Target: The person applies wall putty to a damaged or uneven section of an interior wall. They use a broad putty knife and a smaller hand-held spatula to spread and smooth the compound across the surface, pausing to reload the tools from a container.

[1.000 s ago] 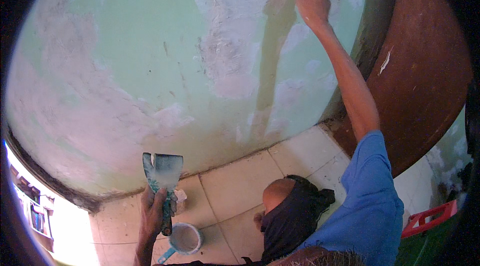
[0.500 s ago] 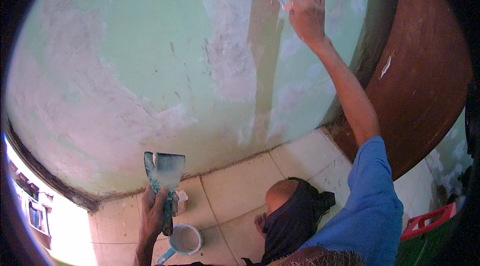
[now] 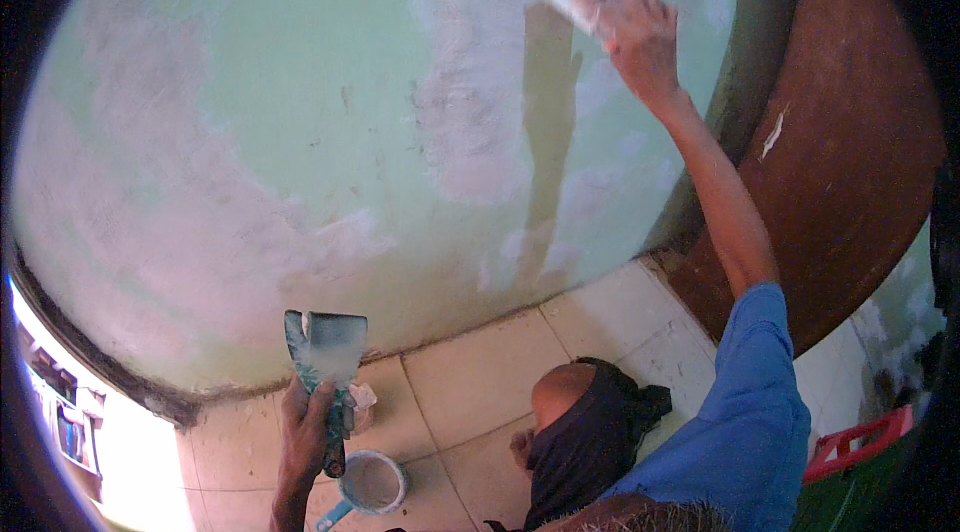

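Observation:
My left hand grips a wide, stained putty knife, blade upward, split by a notch and smeared with pale paste. My right hand is raised against the pale green wall, pinching a white, blurred flat tool at a rough whitish patch. The arm casts a long shadow down the wall. Below my left hand, a small round pot with a blue handle and greyish contents stands on the floor, near a pale crumpled bag.
My bent knee is low over the tiled floor. A brown door or panel stands to the right, with a red plastic item below it. At far left is a bright opening with shelves.
My right hand has moved lower on the wall; the white tool in it now shows more, angled up-left. My left hand with the putty knife has barely moved.

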Demonstrator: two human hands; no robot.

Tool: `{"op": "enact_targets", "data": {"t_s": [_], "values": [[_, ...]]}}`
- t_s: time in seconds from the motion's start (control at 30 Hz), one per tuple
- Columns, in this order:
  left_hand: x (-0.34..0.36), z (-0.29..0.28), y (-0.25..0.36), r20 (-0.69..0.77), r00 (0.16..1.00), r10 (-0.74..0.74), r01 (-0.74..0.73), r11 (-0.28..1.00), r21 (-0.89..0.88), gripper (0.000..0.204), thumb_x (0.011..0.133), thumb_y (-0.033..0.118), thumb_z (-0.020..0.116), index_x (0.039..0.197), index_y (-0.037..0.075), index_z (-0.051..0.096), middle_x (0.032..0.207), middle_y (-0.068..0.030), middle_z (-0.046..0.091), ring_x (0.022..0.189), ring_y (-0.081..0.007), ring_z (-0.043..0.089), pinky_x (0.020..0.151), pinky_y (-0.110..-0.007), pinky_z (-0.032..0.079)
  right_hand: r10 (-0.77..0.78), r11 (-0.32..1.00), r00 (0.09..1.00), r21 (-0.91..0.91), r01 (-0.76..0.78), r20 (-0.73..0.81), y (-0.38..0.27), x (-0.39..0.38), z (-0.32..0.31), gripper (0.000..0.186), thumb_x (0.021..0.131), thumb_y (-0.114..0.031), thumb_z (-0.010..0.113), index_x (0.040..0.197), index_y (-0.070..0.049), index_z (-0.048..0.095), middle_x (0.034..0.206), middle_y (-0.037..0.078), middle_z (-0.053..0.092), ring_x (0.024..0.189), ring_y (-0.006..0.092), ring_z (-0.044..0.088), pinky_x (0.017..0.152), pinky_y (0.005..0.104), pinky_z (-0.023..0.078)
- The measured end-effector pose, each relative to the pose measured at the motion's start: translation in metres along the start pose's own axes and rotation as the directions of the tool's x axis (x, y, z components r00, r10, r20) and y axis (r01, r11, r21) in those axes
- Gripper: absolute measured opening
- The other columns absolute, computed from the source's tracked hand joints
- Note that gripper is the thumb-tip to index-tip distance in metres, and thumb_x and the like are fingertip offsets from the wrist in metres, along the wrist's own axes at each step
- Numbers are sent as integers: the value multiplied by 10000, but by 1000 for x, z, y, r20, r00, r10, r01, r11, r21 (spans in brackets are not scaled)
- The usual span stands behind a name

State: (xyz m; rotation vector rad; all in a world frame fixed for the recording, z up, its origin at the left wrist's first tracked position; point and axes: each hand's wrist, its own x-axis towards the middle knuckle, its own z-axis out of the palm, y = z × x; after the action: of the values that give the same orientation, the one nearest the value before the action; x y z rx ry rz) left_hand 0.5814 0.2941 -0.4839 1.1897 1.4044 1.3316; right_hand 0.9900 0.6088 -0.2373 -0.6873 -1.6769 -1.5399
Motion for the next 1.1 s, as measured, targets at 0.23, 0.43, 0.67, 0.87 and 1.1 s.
{"op": "enact_targets", "data": {"t_s": [0.23,0.43,0.67,0.87,1.1], "values": [[-3,-4,-1,0,1000,14,-14,1000,-26,268,986,271,526,1098,27,524,704,-49,584,527,-111,557,443,-241,462,170,955,914,168,-246,368,-3,43,-24,420,936,-224,419,1334,-160,540,1339,74,491,1271,327,386,1052,474,283],[-3,-3,-1,12,1000,3,-3,999,-43,270,986,264,525,1114,26,523,714,-49,584,533,-112,558,448,-238,463,-112,994,989,-7,113,93,2,-12,0,541,770,-50,642,1256,-286,619,1110,-42,590,1028,225,537,855,415,393],[0,-2,-3,13,1000,-21,21,1000,0,271,987,266,521,1120,30,521,724,-53,589,537,-118,564,450,-246,472,200,976,980,-86,-198,6,60,18,44,509,825,-25,592,1267,-274,615,1145,-1,595,1059,257,539,871,456,416],[-5,-1,3,-16,999,-28,28,999,-21,260,988,275,514,1089,36,518,727,-58,593,540,-123,568,450,-258,479,96,993,973,48,-108,210,9,0,3,469,831,-47,586,1256,-242,619,1120,16,592,1064,277,544,879,475,422],[-1,-1,4,13,1000,-25,25,1000,11,262,992,284,504,1072,34,522,729,-60,595,540,-124,566,451,-257,477,374,927,920,-75,-367,115,24,26,30,421,843,-31,557,1219,-208,629,1114,41,582,1059,284,550,859,487,438]]}}
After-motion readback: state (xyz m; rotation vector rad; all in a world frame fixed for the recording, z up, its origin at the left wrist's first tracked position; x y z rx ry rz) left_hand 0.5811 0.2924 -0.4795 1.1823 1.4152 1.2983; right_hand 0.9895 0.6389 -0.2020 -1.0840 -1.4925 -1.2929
